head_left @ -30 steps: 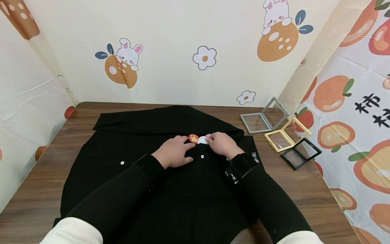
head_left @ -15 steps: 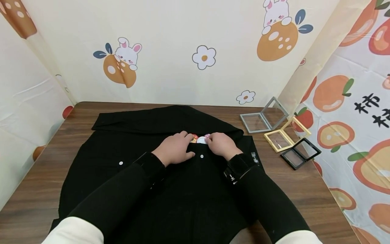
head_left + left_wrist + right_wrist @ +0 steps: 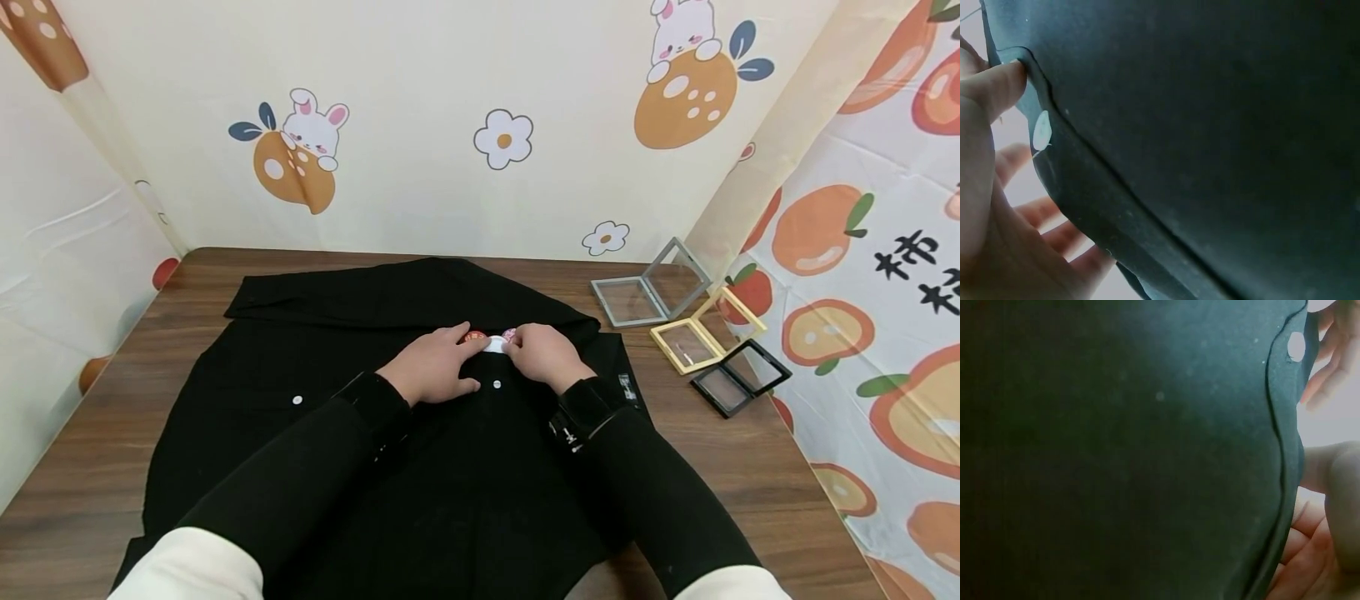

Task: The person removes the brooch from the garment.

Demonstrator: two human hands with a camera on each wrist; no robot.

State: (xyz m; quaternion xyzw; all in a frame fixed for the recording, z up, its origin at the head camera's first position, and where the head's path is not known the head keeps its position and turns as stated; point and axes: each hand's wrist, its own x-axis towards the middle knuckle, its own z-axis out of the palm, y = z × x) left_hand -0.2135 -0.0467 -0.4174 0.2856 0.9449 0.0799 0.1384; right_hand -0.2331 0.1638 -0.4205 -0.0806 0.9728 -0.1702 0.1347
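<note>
A black button-up shirt [image 3: 360, 367] is spread out, and a white button [image 3: 497, 384] shows on its front strip. Just beyond that button, at a fabric edge, lie a red round badge [image 3: 474, 336], a white round badge [image 3: 496, 344] and a pink round badge [image 3: 509, 334], each partly hidden. My left hand [image 3: 435, 367] rests at the edge with fingers extended beside the red and white badges, its thumb spread apart on the fabric. My right hand [image 3: 546, 357] pinches the white badge at its right side. In the wrist views the shirt's edge covers part of the fingers.
Three hinged clear-windowed frames stand open at the right: grey [image 3: 649, 292], yellow [image 3: 705, 332] and black [image 3: 741, 379]. The shirt covers much of the wooden table [image 3: 757, 475]. A printed cloth [image 3: 420, 183] hangs along the back.
My left hand shifts over the red badge, then its fingers reach toward the white one. Less of the white badge shows now. My right hand stays nearly in place.
</note>
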